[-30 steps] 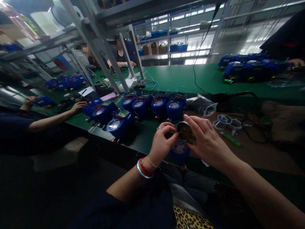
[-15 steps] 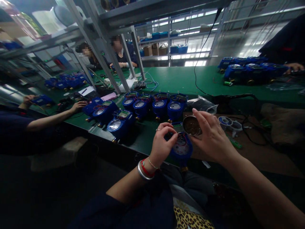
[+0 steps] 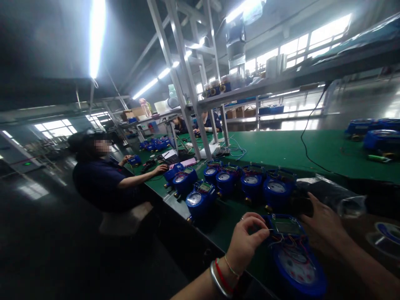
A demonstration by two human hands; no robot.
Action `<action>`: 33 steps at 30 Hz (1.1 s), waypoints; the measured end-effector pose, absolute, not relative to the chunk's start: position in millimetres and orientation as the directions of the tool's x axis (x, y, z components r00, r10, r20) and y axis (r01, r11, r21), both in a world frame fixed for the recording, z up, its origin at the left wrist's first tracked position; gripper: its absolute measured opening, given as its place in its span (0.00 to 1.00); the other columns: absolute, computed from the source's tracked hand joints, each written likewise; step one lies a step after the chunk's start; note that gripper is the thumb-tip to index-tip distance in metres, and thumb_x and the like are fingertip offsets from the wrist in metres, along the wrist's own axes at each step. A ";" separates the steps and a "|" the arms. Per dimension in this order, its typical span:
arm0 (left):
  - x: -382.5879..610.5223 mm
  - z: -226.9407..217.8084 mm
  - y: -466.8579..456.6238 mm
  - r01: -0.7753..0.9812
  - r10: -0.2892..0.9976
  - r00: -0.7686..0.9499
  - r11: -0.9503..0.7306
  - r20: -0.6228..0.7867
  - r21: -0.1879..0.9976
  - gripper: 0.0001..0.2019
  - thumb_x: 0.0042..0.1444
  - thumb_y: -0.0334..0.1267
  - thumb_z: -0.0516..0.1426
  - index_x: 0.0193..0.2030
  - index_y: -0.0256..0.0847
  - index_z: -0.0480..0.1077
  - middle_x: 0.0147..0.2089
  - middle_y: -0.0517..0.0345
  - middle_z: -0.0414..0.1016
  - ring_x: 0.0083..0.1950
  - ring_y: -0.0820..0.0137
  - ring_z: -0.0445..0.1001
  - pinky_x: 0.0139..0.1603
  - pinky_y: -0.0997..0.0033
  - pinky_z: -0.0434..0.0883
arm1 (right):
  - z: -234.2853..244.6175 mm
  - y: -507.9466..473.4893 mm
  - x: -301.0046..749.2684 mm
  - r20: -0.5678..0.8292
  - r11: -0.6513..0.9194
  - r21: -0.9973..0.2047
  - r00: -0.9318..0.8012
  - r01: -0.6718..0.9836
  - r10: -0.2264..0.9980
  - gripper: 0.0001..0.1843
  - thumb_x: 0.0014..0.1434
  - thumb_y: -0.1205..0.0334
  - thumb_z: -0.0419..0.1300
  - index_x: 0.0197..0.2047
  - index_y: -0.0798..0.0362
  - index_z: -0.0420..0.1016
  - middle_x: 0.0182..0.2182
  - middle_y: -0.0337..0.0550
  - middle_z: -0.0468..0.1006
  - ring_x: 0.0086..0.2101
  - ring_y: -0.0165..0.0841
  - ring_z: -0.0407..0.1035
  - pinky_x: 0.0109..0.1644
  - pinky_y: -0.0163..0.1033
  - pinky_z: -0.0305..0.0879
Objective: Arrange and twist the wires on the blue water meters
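Observation:
A blue water meter (image 3: 296,266) with a round dial, an exposed green circuit board and loose thin wires lies in front of me. My left hand (image 3: 248,237) is at its left side, thumb and forefinger pinched on a thin pale wire (image 3: 271,229) by the board. On the other side, my right hand (image 3: 326,221) curves its thumb and fingers around a small round tin (image 3: 301,206), which shows only as a dark shape in shadow. Behind them stands a row of similar blue meters (image 3: 276,187), and another meter (image 3: 200,198) sits near the table edge.
The green table (image 3: 281,146) runs away under a metal shelf frame (image 3: 187,83). A plastic bag (image 3: 351,204) and a spool (image 3: 387,231) lie at right. More meters (image 3: 381,139) stand far right. A co-worker (image 3: 103,179) sits at left, one hand near a meter.
My view has swung left and up, so the table has shifted in the picture. The tin, earlier tilted over the meter with its brown inside showing, is now lower and darker beyond the meter's right side.

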State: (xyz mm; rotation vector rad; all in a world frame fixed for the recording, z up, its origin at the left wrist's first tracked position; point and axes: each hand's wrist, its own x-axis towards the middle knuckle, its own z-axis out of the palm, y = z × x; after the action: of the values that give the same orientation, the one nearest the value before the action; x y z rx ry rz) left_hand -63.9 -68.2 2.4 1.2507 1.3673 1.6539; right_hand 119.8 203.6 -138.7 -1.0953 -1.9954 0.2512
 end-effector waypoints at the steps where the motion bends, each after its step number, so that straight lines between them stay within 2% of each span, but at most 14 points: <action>1: -64.4 0.6 -67.7 0.043 0.910 -0.328 -0.253 0.253 0.966 0.07 0.52 0.38 0.65 0.30 0.37 0.73 0.42 0.53 0.71 0.46 0.64 0.68 0.50 0.66 0.63 | -137.1 204.1 119.1 0.567 0.596 -0.502 -0.282 0.627 0.774 0.43 0.49 0.49 0.61 0.67 0.50 0.58 0.50 0.63 0.74 0.48 0.64 0.69 0.47 0.67 0.66; 3: -64.3 -1.7 -67.5 -0.060 0.924 -0.311 -0.251 0.221 0.966 0.08 0.52 0.39 0.64 0.30 0.37 0.73 0.39 0.54 0.71 0.42 0.67 0.68 0.47 0.67 0.64 | -121.6 191.9 120.0 0.550 0.583 -0.465 -0.299 0.666 0.780 0.42 0.51 0.48 0.59 0.67 0.54 0.57 0.54 0.64 0.70 0.51 0.63 0.67 0.51 0.66 0.65; 6: -62.3 -2.3 -68.3 -0.115 0.932 -0.309 -0.236 0.190 0.965 0.09 0.53 0.40 0.64 0.31 0.36 0.72 0.36 0.55 0.71 0.39 0.69 0.67 0.44 0.69 0.64 | -71.0 141.2 126.0 0.561 0.574 -0.494 -0.264 0.653 0.784 0.37 0.56 0.48 0.55 0.63 0.64 0.62 0.57 0.66 0.67 0.55 0.59 0.64 0.56 0.63 0.63; 9: -61.8 -4.6 -66.4 -0.109 0.930 -0.320 -0.224 0.179 0.969 0.09 0.53 0.41 0.64 0.32 0.37 0.73 0.37 0.56 0.72 0.41 0.70 0.67 0.47 0.71 0.64 | -7.3 72.2 128.5 0.626 0.654 -0.544 -0.265 0.525 0.733 0.23 0.62 0.54 0.55 0.57 0.56 0.68 0.52 0.54 0.73 0.52 0.47 0.68 0.57 0.52 0.64; 11: -62.5 -8.3 -63.8 -0.135 0.934 -0.321 -0.206 0.154 0.969 0.08 0.53 0.41 0.65 0.33 0.38 0.74 0.38 0.58 0.72 0.42 0.70 0.67 0.49 0.72 0.63 | 26.4 31.1 125.7 0.580 0.712 -0.565 -0.414 0.416 0.702 0.14 0.65 0.59 0.55 0.52 0.51 0.72 0.46 0.45 0.77 0.45 0.38 0.72 0.52 0.43 0.67; 13: -63.1 -11.3 -62.2 -0.152 0.937 -0.317 -0.201 0.145 0.968 0.08 0.53 0.40 0.65 0.34 0.39 0.74 0.38 0.59 0.72 0.42 0.71 0.67 0.48 0.73 0.63 | 44.8 0.4 121.8 0.575 0.815 -0.497 -0.592 0.297 0.566 0.08 0.66 0.63 0.55 0.46 0.51 0.73 0.41 0.42 0.78 0.41 0.35 0.73 0.48 0.40 0.66; 16: -62.8 -12.1 -62.3 -0.152 0.938 -0.308 -0.212 0.158 0.965 0.07 0.54 0.40 0.64 0.35 0.39 0.73 0.37 0.60 0.71 0.41 0.72 0.67 0.47 0.73 0.64 | 47.0 -21.9 116.6 0.523 0.919 -0.301 -0.762 0.255 0.382 0.06 0.66 0.66 0.56 0.43 0.53 0.74 0.40 0.44 0.77 0.40 0.37 0.69 0.49 0.44 0.61; 19: -62.0 -10.4 -63.0 -0.136 0.939 -0.297 -0.224 0.176 0.965 0.07 0.54 0.40 0.64 0.35 0.39 0.73 0.37 0.60 0.71 0.41 0.72 0.68 0.46 0.74 0.65 | 38.7 -21.7 110.6 0.462 0.923 -0.133 -0.802 0.360 0.379 0.06 0.63 0.67 0.57 0.42 0.53 0.76 0.40 0.48 0.74 0.41 0.40 0.65 0.48 0.46 0.58; 22: -61.9 -8.6 -63.5 -0.122 0.940 -0.287 -0.224 0.182 0.967 0.08 0.55 0.40 0.64 0.35 0.38 0.73 0.37 0.59 0.71 0.41 0.71 0.68 0.47 0.73 0.65 | 34.5 -16.4 106.2 0.439 0.896 -0.081 -0.791 0.437 0.426 0.04 0.62 0.67 0.58 0.38 0.53 0.75 0.40 0.49 0.73 0.40 0.41 0.64 0.46 0.46 0.57; 25: -62.1 -6.5 -65.0 -0.103 0.946 -0.270 -0.211 0.177 0.972 0.08 0.55 0.41 0.63 0.36 0.38 0.73 0.38 0.58 0.73 0.42 0.70 0.69 0.48 0.72 0.66 | 33.3 -15.1 106.9 0.466 0.881 -0.155 -0.753 0.447 0.464 0.04 0.64 0.66 0.58 0.37 0.53 0.74 0.39 0.47 0.74 0.40 0.40 0.64 0.46 0.45 0.58; 29: -61.3 -3.8 -68.7 -0.066 0.957 -0.227 -0.201 0.181 0.977 0.08 0.56 0.41 0.63 0.36 0.38 0.73 0.39 0.56 0.75 0.43 0.69 0.71 0.50 0.69 0.67 | 29.6 -14.3 111.6 0.557 0.812 -0.372 -0.592 0.449 0.583 0.04 0.64 0.64 0.59 0.36 0.53 0.73 0.39 0.44 0.74 0.42 0.39 0.66 0.48 0.45 0.60; 33: -59.7 -2.8 -71.0 -0.069 0.962 -0.189 -0.215 0.199 0.974 0.07 0.58 0.40 0.61 0.37 0.38 0.73 0.40 0.54 0.76 0.46 0.67 0.72 0.53 0.67 0.67 | 24.0 -10.5 111.6 0.553 0.730 -0.520 -0.476 0.444 0.684 0.04 0.61 0.66 0.61 0.33 0.53 0.73 0.40 0.46 0.72 0.43 0.40 0.66 0.48 0.46 0.62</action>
State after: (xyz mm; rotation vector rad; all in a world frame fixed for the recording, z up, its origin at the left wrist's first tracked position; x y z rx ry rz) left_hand -59.7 -71.0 -2.8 1.2016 1.1670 1.5416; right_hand 111.6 -10.5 24.0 -0.8487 -2.1497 0.3929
